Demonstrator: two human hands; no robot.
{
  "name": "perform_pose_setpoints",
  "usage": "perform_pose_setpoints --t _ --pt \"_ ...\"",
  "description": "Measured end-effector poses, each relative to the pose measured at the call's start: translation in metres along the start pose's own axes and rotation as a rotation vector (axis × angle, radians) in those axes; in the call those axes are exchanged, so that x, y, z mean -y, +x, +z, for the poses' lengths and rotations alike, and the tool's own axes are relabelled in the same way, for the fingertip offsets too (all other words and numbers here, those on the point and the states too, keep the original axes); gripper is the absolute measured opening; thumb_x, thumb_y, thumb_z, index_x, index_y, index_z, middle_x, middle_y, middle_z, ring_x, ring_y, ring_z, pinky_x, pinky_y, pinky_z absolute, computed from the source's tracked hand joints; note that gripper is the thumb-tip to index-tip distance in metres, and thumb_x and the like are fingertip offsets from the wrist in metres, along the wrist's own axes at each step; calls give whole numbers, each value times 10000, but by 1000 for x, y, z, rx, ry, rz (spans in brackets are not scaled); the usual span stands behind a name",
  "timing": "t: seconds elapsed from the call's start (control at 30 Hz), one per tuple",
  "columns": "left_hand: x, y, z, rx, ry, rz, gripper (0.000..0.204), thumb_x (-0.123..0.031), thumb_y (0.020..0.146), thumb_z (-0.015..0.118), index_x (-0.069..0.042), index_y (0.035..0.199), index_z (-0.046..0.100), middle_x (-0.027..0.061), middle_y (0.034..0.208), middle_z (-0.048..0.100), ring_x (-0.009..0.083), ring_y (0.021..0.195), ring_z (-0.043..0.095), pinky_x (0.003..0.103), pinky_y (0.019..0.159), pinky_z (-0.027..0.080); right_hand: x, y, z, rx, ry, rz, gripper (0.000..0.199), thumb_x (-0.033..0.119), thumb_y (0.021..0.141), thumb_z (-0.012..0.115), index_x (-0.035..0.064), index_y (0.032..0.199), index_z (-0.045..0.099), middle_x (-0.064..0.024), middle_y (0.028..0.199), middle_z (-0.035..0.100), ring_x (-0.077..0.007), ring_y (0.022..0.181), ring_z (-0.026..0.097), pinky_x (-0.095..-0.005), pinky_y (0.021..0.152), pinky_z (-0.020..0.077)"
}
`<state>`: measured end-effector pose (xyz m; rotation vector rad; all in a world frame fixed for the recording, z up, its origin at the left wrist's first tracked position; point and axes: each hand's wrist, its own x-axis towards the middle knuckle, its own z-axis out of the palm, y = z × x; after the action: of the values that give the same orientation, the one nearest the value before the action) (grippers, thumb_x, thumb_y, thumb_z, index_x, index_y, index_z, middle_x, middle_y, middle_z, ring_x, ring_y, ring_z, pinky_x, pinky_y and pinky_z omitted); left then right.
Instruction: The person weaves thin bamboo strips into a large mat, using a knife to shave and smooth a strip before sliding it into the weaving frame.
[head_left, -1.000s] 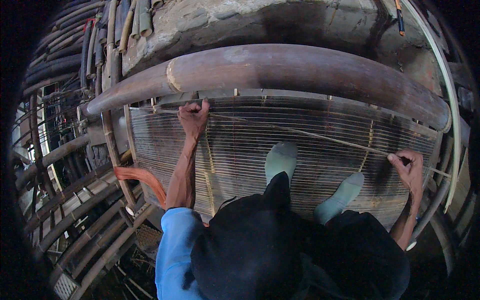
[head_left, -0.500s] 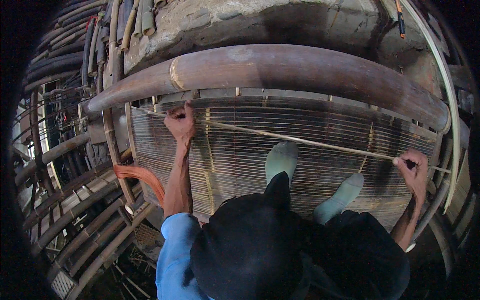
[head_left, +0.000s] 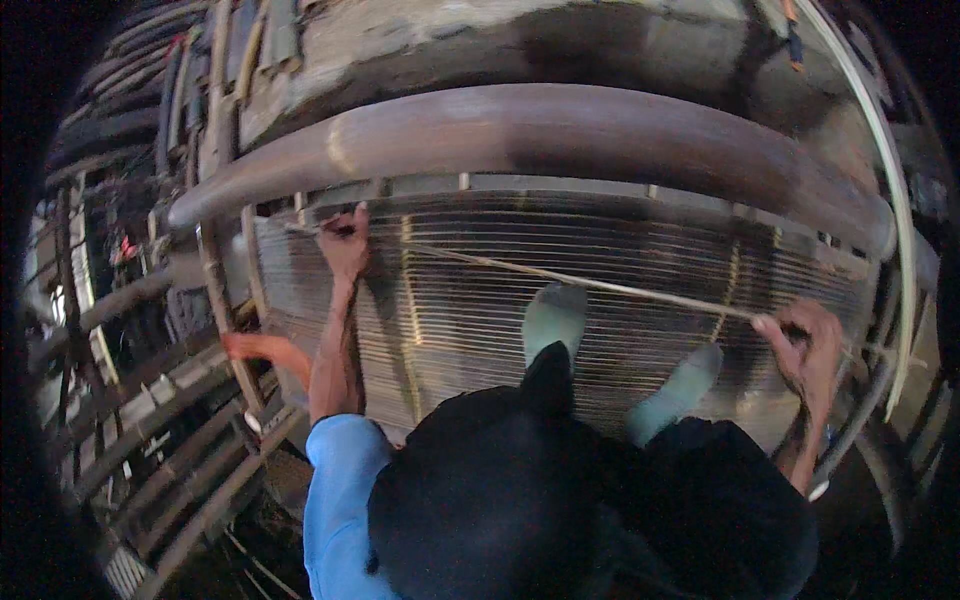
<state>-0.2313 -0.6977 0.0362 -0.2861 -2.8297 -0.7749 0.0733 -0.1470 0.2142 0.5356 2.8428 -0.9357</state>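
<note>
Leftmost, stacked poles [head_left: 150, 440] crowd the dark edge, leaving little room beyond the mat's [head_left: 470, 320] left border, where an upright stick [head_left: 222, 310] runs beside it. My left hand [head_left: 346, 243] sits at the mat's upper left corner, just under the big pipe [head_left: 560, 135], fingers closed down on the end of a thin strip [head_left: 600, 285]; how tightly I cannot tell. From there the strip runs slanting across the slatted mat, lying above its surface, down toward the right. Two feet in pale socks [head_left: 556, 318] rest on the mat near its middle, below the strip, with open slats on either side of them. My right hand [head_left: 805, 345] pinches the strip's other end near the mat's right edge, thumb and fingers curled shut on it. Past that hand a pale curved rod [head_left: 900, 220] hems the side, close by.
</note>
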Motion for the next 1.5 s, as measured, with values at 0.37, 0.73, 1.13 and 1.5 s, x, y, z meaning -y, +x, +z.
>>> perform_pose_setpoints --t 0.37,0.73,1.13,1.5 --pt "-86 -24 40 243 90 723 335 -68 840 741 24 1149 648 174 1095 693 361 944 651 454 883 490 -118 0 35 -468 -317 -5 523 490 777 758 144 1166 707 -80 1252 616 -329 1161 543 -487 1045 394" --pt "-244 -30 84 775 -239 104 256 -165 830 694 7 1019 674 164 1016 667 292 901 607 410 760 474 -268 -5 58 -544 -164 382 619 480 903 631 54 1344 544 -211 1265 569 -359 1200 511 -509 1006 424" --pt "-191 -42 52 363 -161 645 209 -151 891 620 15 766 634 44 710 594 174 561 494 311 565 413 -261 6 57 -560 15 360 626 517 928 576 64 1358 534 -213 1298 565 -367 1224 513 -484 1042 407" --pt "-200 -53 38 436 -216 505 34 -7 751 683 -20 740 653 94 726 626 205 674 593 333 653 476 -260 19 59 -558 97 324 637 552 952 525 73 1370 525 -215 1329 562 -374 1245 515 -460 1074 392"
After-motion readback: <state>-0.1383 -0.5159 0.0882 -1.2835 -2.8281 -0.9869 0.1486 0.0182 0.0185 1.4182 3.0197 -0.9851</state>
